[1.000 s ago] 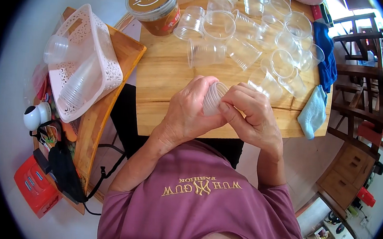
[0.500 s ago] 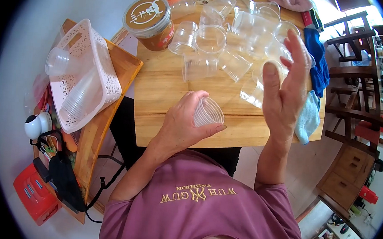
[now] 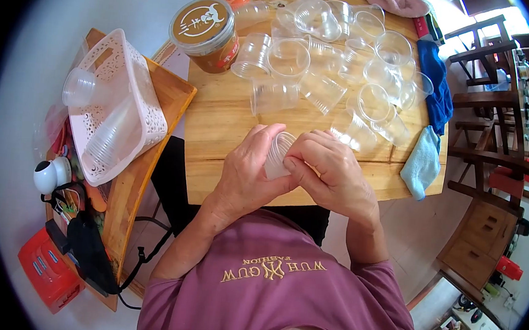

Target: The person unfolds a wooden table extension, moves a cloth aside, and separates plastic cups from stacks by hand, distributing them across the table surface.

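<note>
My left hand (image 3: 249, 170) is wrapped round a small stack of clear plastic cups (image 3: 279, 154), held just above the near edge of the table. At the stack's right side, my right hand (image 3: 331, 173) is closed, its thumb and curled fingers pressed against the rim. My right fingers cover part of the rim. Many loose clear plastic cups (image 3: 323, 90) lie on their sides or stand beyond my hands, some overlapping.
A brown-lidded tub (image 3: 205, 32) stands at the table's (image 3: 229, 144) far left. Left of it, a pink basket (image 3: 148, 111) holds stacked cups (image 3: 110, 133). Blue cloth (image 3: 436, 85) and light-blue cloth (image 3: 422, 164) lie along the right edge.
My right hand came down and left from its raised, open position and closed at the rim of the cups. My left hand stays almost in place, still holding the stack.
</note>
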